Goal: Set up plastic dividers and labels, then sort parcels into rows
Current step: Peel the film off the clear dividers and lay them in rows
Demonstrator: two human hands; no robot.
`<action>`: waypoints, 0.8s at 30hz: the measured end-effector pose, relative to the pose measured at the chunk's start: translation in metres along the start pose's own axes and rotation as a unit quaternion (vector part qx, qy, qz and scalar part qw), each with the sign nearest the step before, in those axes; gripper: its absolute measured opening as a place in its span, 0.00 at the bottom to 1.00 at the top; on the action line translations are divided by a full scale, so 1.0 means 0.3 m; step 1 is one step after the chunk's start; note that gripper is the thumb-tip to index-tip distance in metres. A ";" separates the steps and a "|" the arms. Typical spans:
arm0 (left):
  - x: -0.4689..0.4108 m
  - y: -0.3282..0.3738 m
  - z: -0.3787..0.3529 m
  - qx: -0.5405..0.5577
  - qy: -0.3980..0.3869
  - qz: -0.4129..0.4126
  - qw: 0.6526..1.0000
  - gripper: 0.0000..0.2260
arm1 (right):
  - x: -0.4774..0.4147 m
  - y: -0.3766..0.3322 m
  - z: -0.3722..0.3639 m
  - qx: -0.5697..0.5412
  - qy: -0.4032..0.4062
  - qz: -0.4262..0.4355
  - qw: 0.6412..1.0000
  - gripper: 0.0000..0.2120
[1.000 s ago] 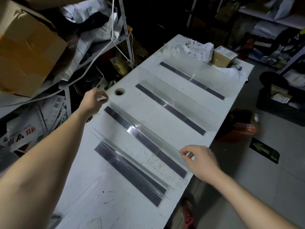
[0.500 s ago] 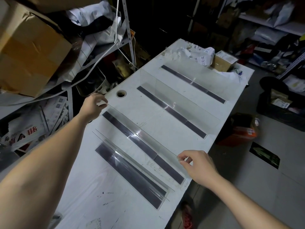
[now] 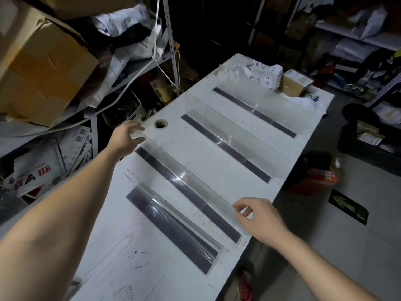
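Clear plastic divider (image 3: 186, 185) is the one in hand: L-section with a dark strip along the foot, running across the white desk (image 3: 121, 257) as the third row from the far end. Left grip (image 3: 125, 140) has thumb and fingers either side of the top corner at the shelf side, a loose pinch. Right grip (image 3: 258, 218) pinches the top edge at the aisle end between thumb and forefinger. Holding both ends up high makes sense: a long thin pane flexes, and a two-point hold lets it be squared parallel to the middle divider (image 3: 227, 146) and far divider (image 3: 256, 111), both upright. Foot looks down on the desk; can't tell if fully seated. My read is final alignment of this row. Spare dividers (image 3: 173, 227) lie nested flat on the near side, just apart from it, probably stock for more rows. No labels visible on any strip. Parcels are unsorted: white poly bag (image 3: 262, 74) and small cardboard box (image 3: 295, 84) sit side by side at the far end of the desk, beyond the last divider. Black crate (image 3: 351, 146) on the floor to the right holds a few packets. Orange box (image 3: 314, 177) sits on the floor by the desk edge, contents too dark to read.
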State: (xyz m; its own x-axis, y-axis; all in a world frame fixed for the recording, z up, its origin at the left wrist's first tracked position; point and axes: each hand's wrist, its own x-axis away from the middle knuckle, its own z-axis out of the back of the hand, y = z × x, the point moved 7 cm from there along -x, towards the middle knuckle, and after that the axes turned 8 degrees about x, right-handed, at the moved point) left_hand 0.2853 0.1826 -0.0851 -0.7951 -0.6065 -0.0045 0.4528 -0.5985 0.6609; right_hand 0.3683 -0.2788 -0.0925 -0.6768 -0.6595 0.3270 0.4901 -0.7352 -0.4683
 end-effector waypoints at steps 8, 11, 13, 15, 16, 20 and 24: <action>0.053 0.022 0.043 -0.004 0.008 0.009 1.000 0.21 | 0.012 -0.012 0.023 -0.016 0.014 0.012 1.000 0.15; 0.116 0.047 0.075 -0.025 0.026 0.002 0.999 0.20 | 0.027 -0.050 0.036 -0.003 0.061 0.055 0.997 0.14; 0.175 0.069 0.097 -0.039 0.041 -0.005 0.998 0.18 | 0.042 -0.088 0.036 -0.013 0.079 0.085 0.993 0.12; 0.249 0.088 0.122 -0.040 0.056 -0.005 0.998 0.14 | 0.058 -0.129 0.021 -0.034 0.070 0.107 0.991 0.10; 0.293 0.101 0.132 -0.041 0.062 -0.010 0.997 0.12 | 0.067 -0.147 0.008 -0.045 0.055 0.115 0.991 0.09; 0.483 0.148 0.117 -0.048 0.035 -0.039 0.997 0.11 | 0.101 -0.202 -0.053 -0.077 -0.011 0.151 0.985 0.10; 0.628 0.114 0.053 -0.038 -0.020 0.015 0.999 0.15 | 0.121 -0.199 -0.114 -0.044 -0.041 0.148 0.987 0.15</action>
State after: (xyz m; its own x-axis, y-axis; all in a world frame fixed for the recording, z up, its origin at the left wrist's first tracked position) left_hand 0.1447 0.0563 -0.0512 -0.7958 -0.6039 0.0459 0.5044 -0.6189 0.6021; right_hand 0.2958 -0.2534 -0.0807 -0.4627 -0.8564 0.2291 0.6081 -0.4946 -0.6210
